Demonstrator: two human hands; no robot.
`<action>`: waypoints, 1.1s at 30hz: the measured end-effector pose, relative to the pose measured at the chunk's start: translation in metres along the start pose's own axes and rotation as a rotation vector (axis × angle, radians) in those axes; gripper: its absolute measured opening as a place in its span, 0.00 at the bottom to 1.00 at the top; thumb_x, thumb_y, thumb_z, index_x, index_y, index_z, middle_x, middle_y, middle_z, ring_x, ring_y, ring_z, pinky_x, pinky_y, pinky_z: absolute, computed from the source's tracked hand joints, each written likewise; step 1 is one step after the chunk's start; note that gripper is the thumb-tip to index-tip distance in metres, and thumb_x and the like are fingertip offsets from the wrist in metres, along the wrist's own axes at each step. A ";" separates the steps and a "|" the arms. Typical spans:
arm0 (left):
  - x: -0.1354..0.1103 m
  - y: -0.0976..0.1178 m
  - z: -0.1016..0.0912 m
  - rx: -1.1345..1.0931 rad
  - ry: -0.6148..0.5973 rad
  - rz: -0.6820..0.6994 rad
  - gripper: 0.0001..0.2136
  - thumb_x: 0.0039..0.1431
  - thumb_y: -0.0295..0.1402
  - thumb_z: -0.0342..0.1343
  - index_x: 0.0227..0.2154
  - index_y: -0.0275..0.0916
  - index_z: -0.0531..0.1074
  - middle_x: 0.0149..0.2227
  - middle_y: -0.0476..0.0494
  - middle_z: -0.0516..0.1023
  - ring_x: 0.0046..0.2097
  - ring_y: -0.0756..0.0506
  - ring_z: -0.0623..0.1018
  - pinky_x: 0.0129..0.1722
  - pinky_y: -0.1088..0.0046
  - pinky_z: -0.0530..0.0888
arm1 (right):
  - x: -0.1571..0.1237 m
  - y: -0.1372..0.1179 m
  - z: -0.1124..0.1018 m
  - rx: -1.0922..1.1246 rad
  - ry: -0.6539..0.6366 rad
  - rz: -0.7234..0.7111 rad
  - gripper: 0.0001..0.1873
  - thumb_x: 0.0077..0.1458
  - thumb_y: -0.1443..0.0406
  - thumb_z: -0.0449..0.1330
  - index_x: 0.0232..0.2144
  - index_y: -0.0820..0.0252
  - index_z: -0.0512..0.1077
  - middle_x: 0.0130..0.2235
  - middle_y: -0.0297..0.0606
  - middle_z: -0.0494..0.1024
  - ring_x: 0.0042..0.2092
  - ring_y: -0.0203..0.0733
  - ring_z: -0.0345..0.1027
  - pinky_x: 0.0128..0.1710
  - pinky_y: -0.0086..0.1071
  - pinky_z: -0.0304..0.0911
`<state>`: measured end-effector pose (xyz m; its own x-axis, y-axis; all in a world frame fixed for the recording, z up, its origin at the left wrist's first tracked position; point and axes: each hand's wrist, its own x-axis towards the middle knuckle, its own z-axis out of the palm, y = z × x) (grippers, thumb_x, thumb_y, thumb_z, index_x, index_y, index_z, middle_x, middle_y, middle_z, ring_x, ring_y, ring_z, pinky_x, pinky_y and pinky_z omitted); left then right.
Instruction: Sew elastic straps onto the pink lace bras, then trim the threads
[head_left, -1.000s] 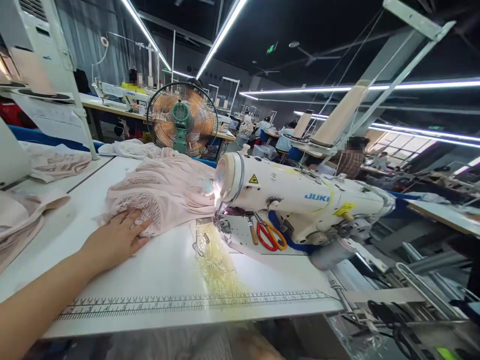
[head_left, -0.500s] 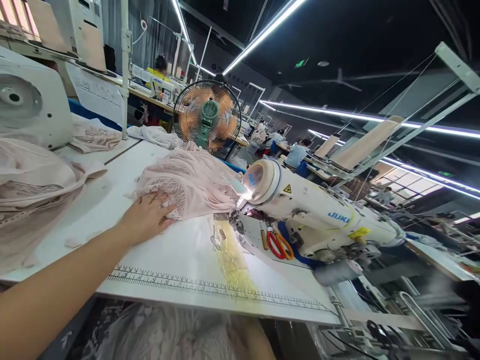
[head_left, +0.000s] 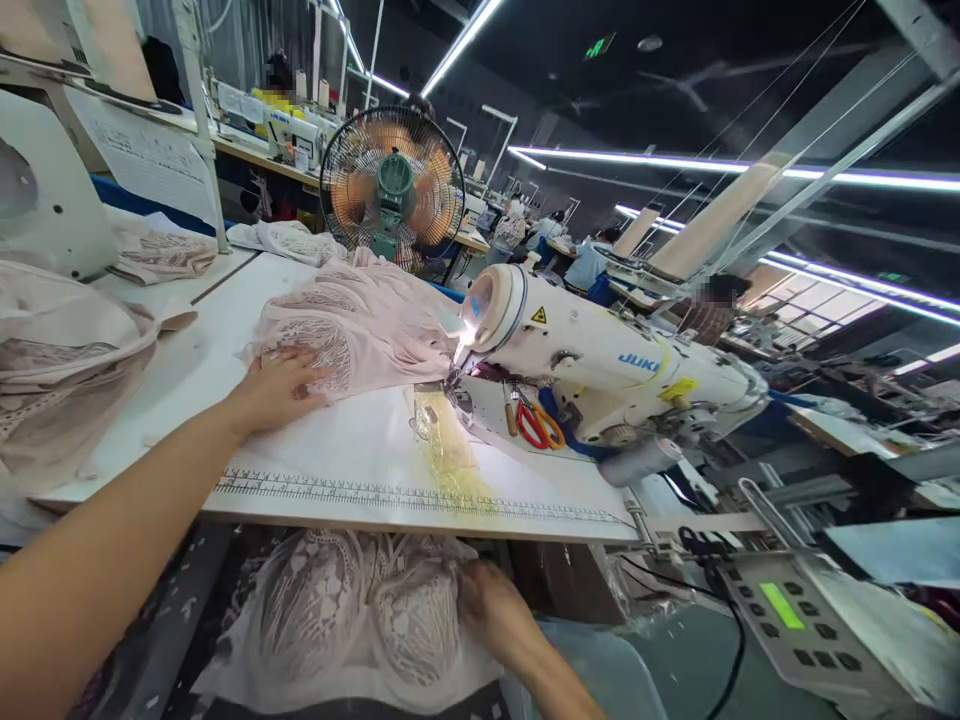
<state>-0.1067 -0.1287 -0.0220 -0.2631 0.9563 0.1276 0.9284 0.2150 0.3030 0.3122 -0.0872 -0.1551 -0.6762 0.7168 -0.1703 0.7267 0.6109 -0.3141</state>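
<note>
My left hand (head_left: 281, 388) lies with spread fingers on a pale pink lace garment (head_left: 360, 320) on the white sewing table (head_left: 337, 440). The garment's right end runs under the head of a white sewing machine (head_left: 570, 345). Below the table's front edge, my right hand (head_left: 495, 610) grips the right side of a pale lace bra (head_left: 322, 620), its fingertips partly hidden by the cloth. Both lace cups of the bra face me.
Red-handled scissors (head_left: 532, 425) lie by the machine base. A ruler strip (head_left: 375, 492) runs along the table's front edge. More pale garments (head_left: 67, 370) are heaped at left. A fan (head_left: 392, 185) stands behind, and a control panel (head_left: 810, 620) is at lower right.
My view has tipped downward. The bra and my right hand, blurred low in the picture before, have come up into clear view. My left hand stays on the garment.
</note>
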 end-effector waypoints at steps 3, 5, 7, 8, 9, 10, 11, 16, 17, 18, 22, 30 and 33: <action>-0.035 0.015 -0.006 -0.153 0.209 -0.006 0.22 0.62 0.39 0.44 0.57 0.38 0.65 0.63 0.43 0.63 0.64 0.37 0.59 0.61 0.50 0.58 | -0.010 0.003 -0.003 0.090 -0.050 0.083 0.20 0.48 0.69 0.57 0.46 0.67 0.68 0.46 0.53 0.74 0.49 0.56 0.68 0.47 0.42 0.63; -0.075 0.031 0.002 -0.158 0.501 -0.042 0.19 0.63 0.38 0.44 0.55 0.41 0.67 0.57 0.49 0.70 0.60 0.42 0.66 0.60 0.56 0.63 | -0.020 0.003 -0.013 0.162 -0.087 0.100 0.12 0.54 0.65 0.54 0.41 0.64 0.68 0.40 0.49 0.75 0.43 0.52 0.70 0.43 0.39 0.64; -0.125 0.053 0.021 -0.123 0.681 -0.023 0.16 0.62 0.35 0.48 0.52 0.46 0.69 0.49 0.49 0.76 0.53 0.44 0.73 0.57 0.59 0.67 | -0.034 -0.004 -0.032 0.245 -0.134 0.067 0.09 0.58 0.61 0.51 0.32 0.60 0.66 0.31 0.40 0.73 0.35 0.45 0.68 0.35 0.34 0.63; -0.150 0.066 0.036 -0.141 0.646 0.056 0.15 0.61 0.33 0.49 0.50 0.48 0.69 0.44 0.49 0.78 0.48 0.45 0.75 0.52 0.63 0.71 | -0.042 -0.010 -0.045 0.294 -0.159 0.022 0.12 0.60 0.58 0.50 0.29 0.59 0.64 0.28 0.36 0.70 0.31 0.41 0.65 0.32 0.31 0.61; -0.175 0.080 0.054 -0.183 0.497 0.155 0.16 0.60 0.31 0.50 0.51 0.50 0.68 0.41 0.49 0.78 0.44 0.47 0.77 0.47 0.68 0.75 | -0.051 -0.017 -0.059 0.351 -0.187 -0.042 0.15 0.60 0.55 0.50 0.27 0.58 0.63 0.26 0.32 0.67 0.29 0.38 0.62 0.29 0.28 0.59; -0.198 0.093 0.073 -0.222 0.354 0.253 0.18 0.59 0.32 0.51 0.53 0.50 0.66 0.42 0.48 0.79 0.44 0.47 0.78 0.44 0.70 0.76 | -0.059 -0.024 -0.074 0.461 -0.212 -0.165 0.17 0.62 0.54 0.49 0.27 0.58 0.61 0.25 0.31 0.65 0.27 0.36 0.59 0.27 0.27 0.57; -0.217 0.106 0.093 -0.233 0.177 0.324 0.26 0.56 0.36 0.55 0.58 0.46 0.61 0.49 0.43 0.77 0.48 0.44 0.77 0.44 0.68 0.77 | -0.068 -0.032 -0.090 0.541 -0.196 -0.287 0.18 0.63 0.52 0.49 0.28 0.58 0.62 0.25 0.30 0.63 0.27 0.35 0.57 0.27 0.27 0.56; -0.248 0.141 0.141 -0.398 -0.064 0.200 0.33 0.50 0.28 0.55 0.61 0.39 0.58 0.51 0.33 0.76 0.54 0.32 0.73 0.56 0.43 0.67 | -0.085 -0.055 -0.147 0.695 -0.057 -0.583 0.18 0.66 0.53 0.48 0.30 0.58 0.63 0.28 0.33 0.66 0.30 0.35 0.60 0.31 0.27 0.56; -0.243 0.141 0.132 -0.520 -0.084 0.131 0.29 0.51 0.28 0.54 0.58 0.40 0.63 0.49 0.34 0.77 0.53 0.33 0.74 0.55 0.45 0.69 | -0.082 -0.054 -0.153 0.709 -0.057 -0.570 0.17 0.66 0.53 0.49 0.30 0.58 0.64 0.27 0.32 0.65 0.29 0.35 0.60 0.29 0.27 0.55; -0.236 0.141 0.117 -0.676 -0.101 0.042 0.25 0.52 0.30 0.54 0.56 0.41 0.66 0.49 0.36 0.78 0.52 0.34 0.75 0.53 0.49 0.72 | -0.078 -0.052 -0.158 0.737 -0.067 -0.534 0.17 0.65 0.53 0.51 0.30 0.59 0.64 0.27 0.32 0.64 0.28 0.34 0.58 0.28 0.26 0.54; -0.192 0.135 0.035 -1.338 0.018 -0.438 0.25 0.45 0.42 0.64 0.49 0.45 0.73 0.45 0.44 0.81 0.46 0.36 0.79 0.42 0.61 0.79 | -0.045 -0.040 -0.166 0.976 -0.166 -0.334 0.23 0.57 0.47 0.58 0.37 0.61 0.66 0.29 0.33 0.66 0.28 0.33 0.58 0.26 0.25 0.54; -0.083 0.076 -0.029 -1.624 0.490 -0.515 0.25 0.34 0.33 0.69 0.41 0.43 0.77 0.36 0.50 0.84 0.50 0.36 0.77 0.43 0.67 0.80 | 0.065 -0.044 -0.166 0.252 0.088 -0.357 0.13 0.62 0.68 0.49 0.46 0.64 0.70 0.34 0.37 0.73 0.35 0.37 0.66 0.34 0.27 0.61; -0.057 0.044 -0.024 -1.521 0.487 -0.570 0.31 0.20 0.26 0.71 0.38 0.45 0.77 0.34 0.53 0.84 0.47 0.36 0.79 0.41 0.70 0.81 | 0.106 -0.058 -0.164 0.102 0.192 -0.304 0.14 0.57 0.74 0.53 0.45 0.63 0.72 0.38 0.41 0.75 0.41 0.43 0.67 0.39 0.31 0.61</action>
<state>-0.0572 -0.1787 0.0067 -0.7697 0.6228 -0.1403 -0.3030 -0.1630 0.9389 0.2183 0.0088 -0.0014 -0.8172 0.5636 0.1206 0.4737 0.7759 -0.4167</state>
